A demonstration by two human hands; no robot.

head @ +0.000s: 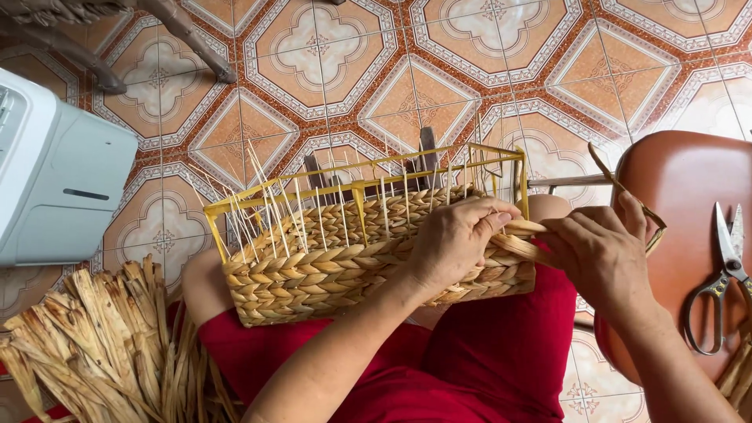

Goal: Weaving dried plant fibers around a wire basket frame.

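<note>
Half-woven basket [337, 266] on lap, yellow frame [356, 186] up | left hand [454, 239] grip clamped on braided strand [526, 244] at rim | right hand [599, 254] pinching same strand | scissors [724, 274] on brown stool [681, 204] | dried fibre [94, 345] on floor

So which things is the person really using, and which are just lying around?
In use:
left hand and right hand
braided straw strand held between them
half-woven basket on its yellow frame

Lying about:
scissors on the brown stool
bundle of dried straw
white appliance

Half-woven straw basket [329, 274] on yellow frame, resting across lap.
</note>
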